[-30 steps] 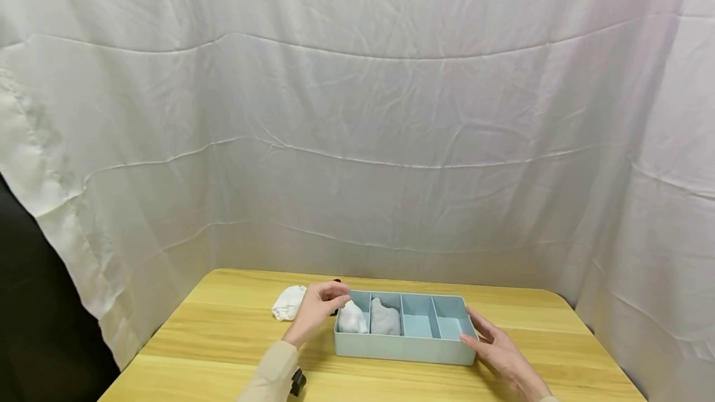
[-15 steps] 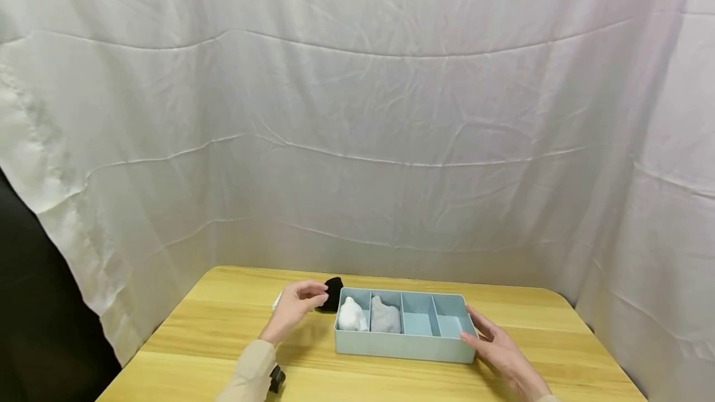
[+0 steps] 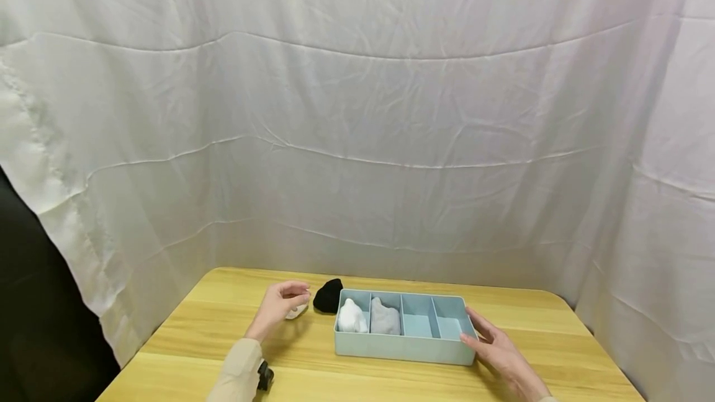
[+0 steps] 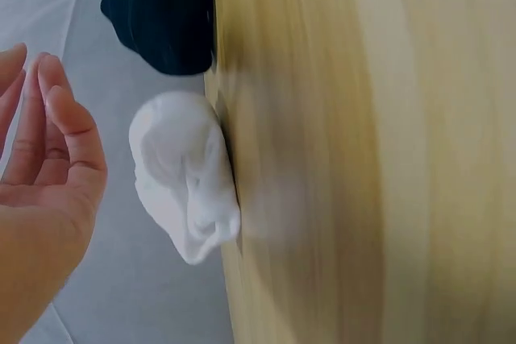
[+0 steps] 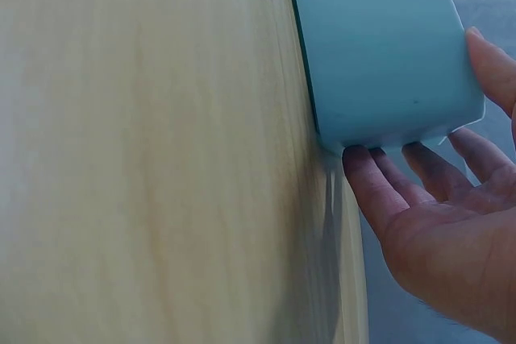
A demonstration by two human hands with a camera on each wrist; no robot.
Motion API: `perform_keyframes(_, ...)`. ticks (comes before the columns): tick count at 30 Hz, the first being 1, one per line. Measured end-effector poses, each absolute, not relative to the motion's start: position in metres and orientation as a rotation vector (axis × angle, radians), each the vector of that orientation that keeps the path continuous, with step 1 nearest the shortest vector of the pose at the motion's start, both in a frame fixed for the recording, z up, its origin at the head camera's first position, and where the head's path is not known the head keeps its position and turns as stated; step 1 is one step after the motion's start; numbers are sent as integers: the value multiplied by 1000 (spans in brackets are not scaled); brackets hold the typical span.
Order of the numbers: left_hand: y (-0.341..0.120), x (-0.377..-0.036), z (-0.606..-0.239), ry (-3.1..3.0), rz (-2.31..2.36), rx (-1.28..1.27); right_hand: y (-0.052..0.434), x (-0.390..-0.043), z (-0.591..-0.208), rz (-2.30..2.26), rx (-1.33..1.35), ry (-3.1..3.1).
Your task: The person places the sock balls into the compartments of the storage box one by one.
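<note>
My left hand (image 3: 277,306) hovers above the left part of the table, fingers loosely bent and holding nothing. Beneath and beside it lies a white balled-up sock (image 4: 184,179), partly hidden by the hand in the head view. A black balled-up sock (image 3: 328,296) sits just right of that hand, by the left end of a pale blue divided box (image 3: 404,349). With thumb at the front corner and fingers along the end wall, my right hand (image 3: 499,352) holds the box's right end. White socks (image 3: 352,317) fill its leftmost compartment; grey socks (image 3: 385,318) lie in the second.
The box stands on a wooden table (image 3: 313,377) with rounded far corners. Pale curtains (image 3: 380,141) hang behind and at both sides. A dark panel (image 3: 39,303) shows at the far left, and a small black device (image 3: 265,377) sits at the left wrist.
My left hand has moved left, away from the box's first compartment, uncovering the black sock and passing over the white one. The right hand and box stay in place.
</note>
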State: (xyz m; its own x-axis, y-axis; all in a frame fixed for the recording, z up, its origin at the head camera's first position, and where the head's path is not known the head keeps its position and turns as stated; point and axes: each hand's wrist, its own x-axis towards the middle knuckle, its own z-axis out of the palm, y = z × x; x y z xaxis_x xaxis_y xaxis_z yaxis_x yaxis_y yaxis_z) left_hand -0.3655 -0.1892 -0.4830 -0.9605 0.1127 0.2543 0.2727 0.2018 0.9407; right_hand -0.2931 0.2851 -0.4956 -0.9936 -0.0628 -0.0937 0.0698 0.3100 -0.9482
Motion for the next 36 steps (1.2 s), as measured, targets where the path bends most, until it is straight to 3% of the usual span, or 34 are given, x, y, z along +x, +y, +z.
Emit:
perform_keyframes(26,-231,-387,-489,-2315,-1827,-6,284,-292,-496,-1804,23,2431)
perform_keyframes(36,-235,-390,-495,-2412,-1879,-2,284,-292,-496,-1812,5,2430)
